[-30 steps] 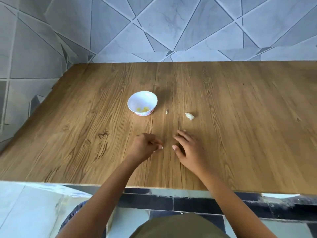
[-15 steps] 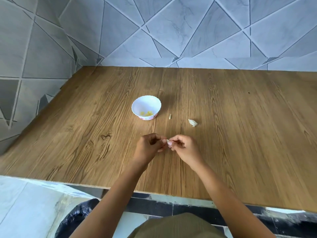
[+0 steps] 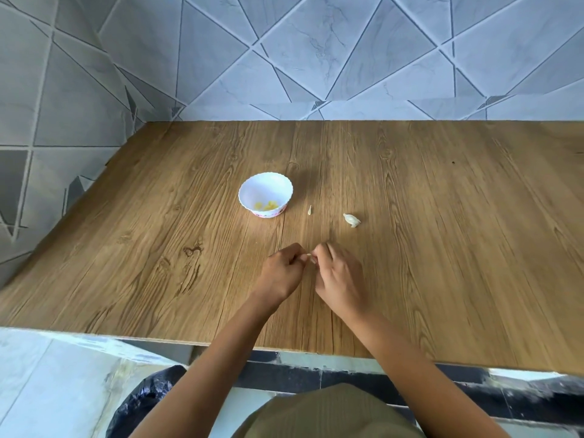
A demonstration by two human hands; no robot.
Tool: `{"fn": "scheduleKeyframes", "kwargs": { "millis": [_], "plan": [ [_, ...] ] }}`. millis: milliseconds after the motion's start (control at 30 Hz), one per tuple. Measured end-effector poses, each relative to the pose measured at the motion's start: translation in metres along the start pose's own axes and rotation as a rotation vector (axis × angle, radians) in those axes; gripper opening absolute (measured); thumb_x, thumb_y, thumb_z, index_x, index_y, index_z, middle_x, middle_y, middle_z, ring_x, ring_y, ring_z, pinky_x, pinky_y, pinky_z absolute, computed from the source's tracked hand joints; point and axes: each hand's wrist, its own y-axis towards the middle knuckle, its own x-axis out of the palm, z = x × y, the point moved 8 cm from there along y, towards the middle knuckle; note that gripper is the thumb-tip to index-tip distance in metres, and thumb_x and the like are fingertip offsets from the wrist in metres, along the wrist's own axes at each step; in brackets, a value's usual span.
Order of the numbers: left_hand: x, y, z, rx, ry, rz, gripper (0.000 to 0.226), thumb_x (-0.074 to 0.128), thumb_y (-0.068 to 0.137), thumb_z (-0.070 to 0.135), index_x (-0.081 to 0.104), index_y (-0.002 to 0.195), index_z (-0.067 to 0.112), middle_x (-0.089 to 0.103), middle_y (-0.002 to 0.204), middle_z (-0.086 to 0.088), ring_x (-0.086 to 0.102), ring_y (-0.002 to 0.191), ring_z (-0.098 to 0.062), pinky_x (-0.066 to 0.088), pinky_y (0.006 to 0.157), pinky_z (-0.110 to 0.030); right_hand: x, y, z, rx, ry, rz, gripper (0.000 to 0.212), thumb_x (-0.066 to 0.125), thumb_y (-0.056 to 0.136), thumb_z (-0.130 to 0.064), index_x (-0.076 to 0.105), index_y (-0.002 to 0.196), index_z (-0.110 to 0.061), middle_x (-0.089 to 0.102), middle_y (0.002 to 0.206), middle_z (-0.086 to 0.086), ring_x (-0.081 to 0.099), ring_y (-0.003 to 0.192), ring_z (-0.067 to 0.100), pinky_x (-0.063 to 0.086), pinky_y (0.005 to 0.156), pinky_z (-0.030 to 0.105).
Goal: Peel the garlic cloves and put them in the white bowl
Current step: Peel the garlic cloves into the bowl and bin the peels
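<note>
one bowl (image 3: 264, 188), two hands (image 3: 281, 273) (image 3: 340, 279), one loose clove (image 3: 351, 220)

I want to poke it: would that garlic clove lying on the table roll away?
Probably wobbles rather than rolls: the clove looks lopsided, with a pointed end. Likely very light, far smaller than the bowl. Its papery skin may flake.

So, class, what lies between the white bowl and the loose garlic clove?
A small pale sliver, likely garlic skin, shown in the head view.

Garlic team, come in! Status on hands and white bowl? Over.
Left hand and right hand both pinching one small pale garlic clove. White scalloped bowl holds yellowish pieces. Only a tiny pale scrap beside bowl.
</note>
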Motion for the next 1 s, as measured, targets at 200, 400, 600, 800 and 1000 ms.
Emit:
{"fn": "scheduleKeyframes", "kwargs": {
  "millis": [200,400,600,800,1000],
  "plan": [
    [-0.005,-0.001,0.009,0.134,0.126,0.023,0.019,0.054,0.091,0.006,0.055,0.076,-0.006,0.052,0.067,-0.012,0.044,0.062,-0.020,0.035,0.059,-0.029,0.026,-0.012,0.036,0.571,0.587,-0.214,0.007,0.061,0.086,-0.004,0.061,0.079,-0.005,0.063,0.071,0.004,0.058,0.062,0.016,0.045,0.055,0.028],
    [-0.012,-0.007,0.041,0.548,0.259,0.017,0.010,0.057,0.087,-0.005,0.060,0.077,-0.005,0.056,0.072,-0.012,0.052,0.061,-0.022,0.041,0.058,-0.028,0.051,-0.032,0.041,1.156,1.294,-0.516,0.012,0.058,0.090,-0.008,0.065,0.081,-0.007,0.060,0.063,-0.002,0.054,0.051,0.003,0.043,0.048,0.015],
    [-0.019,-0.001,0.029,0.420,0.002,-0.077,0.008,0.064,0.088,0.007,0.065,0.081,0.003,0.062,0.074,-0.002,0.054,0.066,-0.013,0.043,0.063,-0.023,0.046,-0.035,0.031,1.238,1.594,-0.551,0.011,0.058,0.089,-0.010,0.065,0.082,-0.007,0.062,0.064,-0.003,0.055,0.051,0.002,0.046,0.048,0.012],
    [-0.008,0.004,-0.001,-0.041,-0.405,-0.290,0.005,0.065,0.086,0.010,0.068,0.084,0.008,0.066,0.075,-0.001,0.063,0.072,-0.008,0.052,0.066,-0.016,0.028,-0.015,0.044,0.770,1.083,-0.491,0.008,0.061,0.088,-0.003,0.067,0.087,-0.008,0.068,0.073,0.000,0.061,0.062,0.003,0.050,0.060,0.015],
    [-0.015,0.005,0.011,0.094,-0.206,-0.265,0.004,0.066,0.084,0.002,0.067,0.081,0.002,0.064,0.068,-0.003,0.059,0.065,-0.011,0.051,0.065,-0.023,0.037,-0.020,0.043,0.839,1.171,-0.632,0.007,0.064,0.086,-0.011,0.069,0.090,-0.007,0.073,0.081,0.004,0.067,0.072,0.010,0.054,0.069,0.019]
  ]
}}
